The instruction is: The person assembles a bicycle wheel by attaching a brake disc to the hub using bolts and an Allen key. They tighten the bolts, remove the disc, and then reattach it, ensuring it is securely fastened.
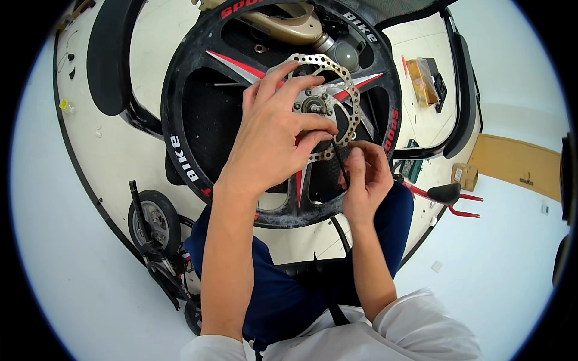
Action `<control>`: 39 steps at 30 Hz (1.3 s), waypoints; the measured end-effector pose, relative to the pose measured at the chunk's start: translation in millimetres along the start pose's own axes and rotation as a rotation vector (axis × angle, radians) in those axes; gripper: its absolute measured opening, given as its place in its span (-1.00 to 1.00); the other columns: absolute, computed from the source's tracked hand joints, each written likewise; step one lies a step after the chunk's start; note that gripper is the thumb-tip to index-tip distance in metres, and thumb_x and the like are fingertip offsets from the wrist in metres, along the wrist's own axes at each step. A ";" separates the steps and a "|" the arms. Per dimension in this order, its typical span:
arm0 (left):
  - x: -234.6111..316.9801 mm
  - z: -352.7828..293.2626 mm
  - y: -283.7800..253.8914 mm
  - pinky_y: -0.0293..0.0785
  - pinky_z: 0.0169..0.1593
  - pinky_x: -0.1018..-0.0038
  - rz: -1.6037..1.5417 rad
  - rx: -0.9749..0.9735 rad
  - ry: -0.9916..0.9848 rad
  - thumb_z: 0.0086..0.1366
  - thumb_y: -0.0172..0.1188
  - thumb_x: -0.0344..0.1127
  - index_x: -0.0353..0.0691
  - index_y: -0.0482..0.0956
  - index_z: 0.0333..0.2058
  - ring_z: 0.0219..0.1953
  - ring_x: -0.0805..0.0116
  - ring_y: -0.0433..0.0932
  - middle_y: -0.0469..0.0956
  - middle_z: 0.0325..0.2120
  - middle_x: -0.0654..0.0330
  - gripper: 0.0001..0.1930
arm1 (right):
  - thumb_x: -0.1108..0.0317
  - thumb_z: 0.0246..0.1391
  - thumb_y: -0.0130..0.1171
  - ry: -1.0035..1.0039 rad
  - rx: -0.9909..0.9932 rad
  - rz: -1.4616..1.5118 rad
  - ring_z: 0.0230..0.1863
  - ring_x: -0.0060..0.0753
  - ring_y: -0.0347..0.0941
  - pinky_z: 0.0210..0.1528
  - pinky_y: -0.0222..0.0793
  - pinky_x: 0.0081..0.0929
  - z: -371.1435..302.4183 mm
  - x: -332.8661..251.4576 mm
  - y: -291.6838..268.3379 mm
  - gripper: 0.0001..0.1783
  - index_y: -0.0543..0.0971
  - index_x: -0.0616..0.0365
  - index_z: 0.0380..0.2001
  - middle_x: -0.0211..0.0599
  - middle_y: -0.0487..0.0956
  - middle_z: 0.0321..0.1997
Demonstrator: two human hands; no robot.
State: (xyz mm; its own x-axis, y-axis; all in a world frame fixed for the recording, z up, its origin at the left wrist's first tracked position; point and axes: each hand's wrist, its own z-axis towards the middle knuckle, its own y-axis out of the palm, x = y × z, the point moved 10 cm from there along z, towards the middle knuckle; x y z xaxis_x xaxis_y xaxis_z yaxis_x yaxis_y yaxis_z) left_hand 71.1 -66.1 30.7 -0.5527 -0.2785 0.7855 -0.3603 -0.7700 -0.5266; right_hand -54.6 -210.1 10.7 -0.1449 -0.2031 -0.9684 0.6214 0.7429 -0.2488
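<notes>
A black spoked bicycle wheel (282,218) with red and white markings lies flat in front of me, above my lap. At its hub (313,106) sits a silver brake disc (355,96) drilled with holes, with several bolts around the axle. Across the disc's left side spreads my left hand (274,126), its far fingers resting on the metal. Its thumb and index finger pinch close to the tip of a thin black rod, seemingly a hex key (341,161). My right hand (368,177) grips that key's lower end near the wheel rim.
The wheel lies between black chair armrests (108,57) (465,96). Beyond the hub are a beige metal part (289,24) and a small copper-coloured washer (260,48). A small-wheeled frame (155,222) stands lower left. At right are a cardboard box (465,176) and a red fork (463,204).
</notes>
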 end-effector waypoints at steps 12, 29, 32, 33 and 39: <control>-8.0 61.8 -34.1 0.48 0.07 0.30 -0.083 0.241 -0.039 0.25 0.28 -0.30 -0.29 0.68 -0.19 -0.03 0.07 0.60 0.63 -0.11 0.03 -0.78 | 0.46 0.33 0.08 -0.153 0.267 0.238 -0.59 -0.74 0.29 -0.56 0.14 -0.71 -4.4 13.9 -12.2 -0.81 0.52 0.31 -0.40 -0.40 0.52 -0.55; -5.6 98.3 54.9 0.48 -0.40 0.23 0.316 -0.273 0.151 0.34 0.19 0.12 -0.13 0.73 -0.40 -0.51 0.04 0.60 0.61 -0.62 0.09 -0.58 | 0.59 0.25 0.02 -0.734 0.191 -0.393 -0.77 -0.49 0.41 -0.63 0.31 -0.62 1.6 -29.5 -6.9 -0.64 0.42 0.33 -0.68 -0.28 0.46 -0.79; 4.1 90.4 60.7 0.45 -0.41 0.23 0.333 -0.320 0.150 0.31 0.22 0.11 -0.13 0.73 -0.43 -0.50 0.04 0.60 0.61 -0.60 0.08 -0.59 | 0.44 0.31 0.16 -0.442 0.373 -0.496 -0.76 -0.59 0.39 -0.64 0.24 -0.66 61.5 -20.8 -47.1 -0.55 0.47 0.31 -0.70 -0.37 0.45 -0.80; 11.3 89.1 64.7 0.45 -0.42 0.24 0.333 -0.344 0.160 0.30 0.24 0.12 -0.13 0.73 -0.43 -0.50 0.04 0.60 0.61 -0.60 0.08 -0.59 | 0.38 0.32 0.21 -0.352 0.443 -0.424 -0.76 -0.63 0.37 -0.65 0.21 -0.67 91.8 -27.2 -65.0 -0.53 0.49 0.31 -0.70 -0.40 0.44 -0.80; 0.2 94.6 63.4 0.45 -0.42 0.24 0.289 -0.375 0.048 0.25 0.28 0.14 -0.13 0.72 -0.43 -0.49 0.05 0.60 0.62 -0.60 0.09 -0.59 | 0.34 0.28 0.29 -0.369 0.120 -0.222 -0.69 -0.79 0.32 -0.62 0.12 -0.74 117.2 -41.1 -45.3 -0.67 0.60 0.26 -0.57 -0.51 0.47 -0.70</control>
State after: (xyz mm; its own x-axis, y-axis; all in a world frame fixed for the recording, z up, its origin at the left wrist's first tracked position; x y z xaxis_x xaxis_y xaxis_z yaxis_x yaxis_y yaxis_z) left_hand 119.3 -169.3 28.3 -0.7012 -0.4174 0.5780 -0.4282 -0.4017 -0.8095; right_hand 13.4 -310.1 63.9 -0.0134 -0.5794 -0.8149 0.6945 0.5810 -0.4245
